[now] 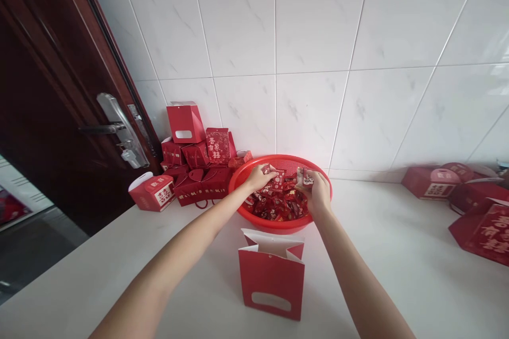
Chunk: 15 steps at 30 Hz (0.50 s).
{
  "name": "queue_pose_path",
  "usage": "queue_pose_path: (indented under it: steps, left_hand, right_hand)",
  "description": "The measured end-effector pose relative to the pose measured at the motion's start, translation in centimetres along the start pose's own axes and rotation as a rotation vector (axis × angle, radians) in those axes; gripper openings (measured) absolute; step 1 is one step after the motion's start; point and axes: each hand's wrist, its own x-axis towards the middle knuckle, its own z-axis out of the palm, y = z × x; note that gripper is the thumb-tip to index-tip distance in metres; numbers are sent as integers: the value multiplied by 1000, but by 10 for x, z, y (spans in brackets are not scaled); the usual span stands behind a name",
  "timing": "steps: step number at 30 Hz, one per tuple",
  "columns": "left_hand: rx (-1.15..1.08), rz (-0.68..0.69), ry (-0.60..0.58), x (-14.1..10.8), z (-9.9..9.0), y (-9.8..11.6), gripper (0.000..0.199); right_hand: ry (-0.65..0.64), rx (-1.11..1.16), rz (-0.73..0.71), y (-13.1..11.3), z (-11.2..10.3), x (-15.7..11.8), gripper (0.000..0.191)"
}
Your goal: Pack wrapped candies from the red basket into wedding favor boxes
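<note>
My left hand (260,177) is closed on a red candy packet (277,180) over the left part of a red plastic basket (274,228). Over the basket's right side, my right hand (318,190) pinches a small candy packet (306,177) with red and pale printing. Many red-wrapped candies (274,206) fill the basket below both hands. In front of the basket, between my forearms, a red paper gift box (271,280) stands upright with its top open and an oval window low on its front.
Red gift boxes (202,185) are stacked by the wall at left, near a dark door (59,63) with a metal handle (119,127). More red boxes (485,228) stand at the right edge of the white table (191,286). White tiles (310,21) cover the wall behind.
</note>
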Motion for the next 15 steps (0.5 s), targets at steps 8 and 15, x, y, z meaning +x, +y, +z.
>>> queue_pose_path:
  steps: [8,15]
  left_hand:
    - [-213,50,-69,-4,1,7,32]
    - [-243,59,-179,-9,-4,17,38]
  right_hand:
    - [-107,-3,156,-4,3,-5,7]
    - [-120,55,155,-2,1,-3,9]
